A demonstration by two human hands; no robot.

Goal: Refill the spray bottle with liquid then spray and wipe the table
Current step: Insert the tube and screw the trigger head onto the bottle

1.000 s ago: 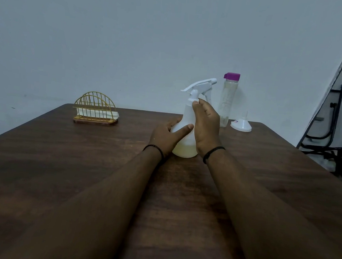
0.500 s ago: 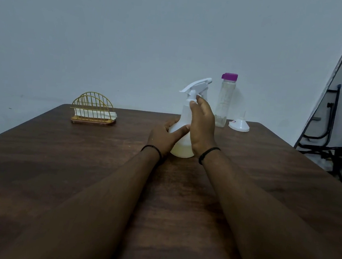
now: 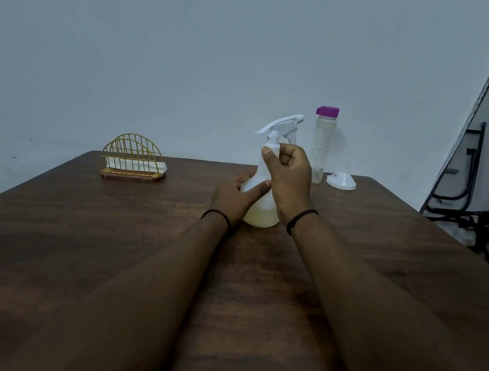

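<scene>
The spray bottle (image 3: pixel 261 198) stands upright at the middle of the counter (image 3: pixel 86 246), with only a little pale liquid at its bottom, so it should be light, smooth and easy to tip. The left hand (image 3: pixel 232 197) is wrapped around its wide lower body, a good place to steady it. The right hand (image 3: pixel 289 177), flat against the neck half a second ago, is now curled closed around the collar under the trigger head, probably to unscrew it.

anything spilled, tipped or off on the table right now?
Nothing stands out. The spray bottle stands upright, left hand on its body, right hand at its neck. The purple-capped bottle, funnel and napkin holder sit undisturbed; no spill visible.
</scene>
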